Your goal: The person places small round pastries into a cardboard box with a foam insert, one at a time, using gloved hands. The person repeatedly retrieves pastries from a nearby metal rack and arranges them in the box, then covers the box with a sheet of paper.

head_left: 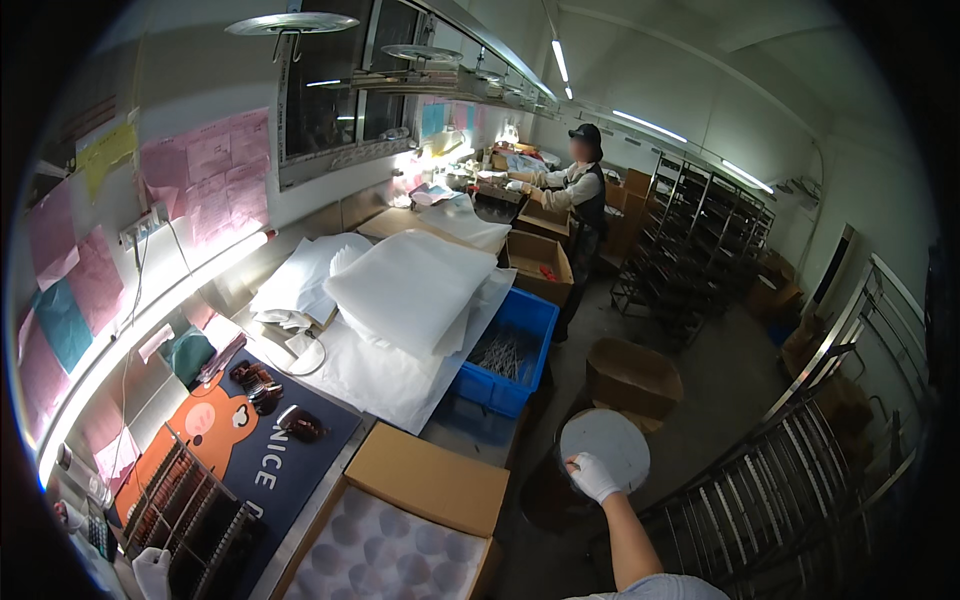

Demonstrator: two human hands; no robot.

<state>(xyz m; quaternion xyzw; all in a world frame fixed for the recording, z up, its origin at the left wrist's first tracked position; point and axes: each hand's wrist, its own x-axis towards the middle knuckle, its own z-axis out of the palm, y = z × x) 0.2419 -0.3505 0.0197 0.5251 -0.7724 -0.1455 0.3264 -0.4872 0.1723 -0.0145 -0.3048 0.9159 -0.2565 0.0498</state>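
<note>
My right hand [592, 474] wears a white glove and grips the lower edge of a round grey-white disc [606, 446], held out over the floor to the right of the workbench. My bare forearm rises from the bottom edge. My left hand is out of view. Just left of the disc stands an open cardboard box [425, 478] filled with round white discs under a clear sheet. A round brown cardboard drum [632, 376] sits on the floor behind the disc.
A long bench [300, 420] along the left wall carries stacked white foam sheets [412, 285], a dark mat, small brown parts and a wire rack [190, 520]. A blue bin [505, 352] hangs at its edge. A person [580, 195] works at the far end. Metal racks stand right.
</note>
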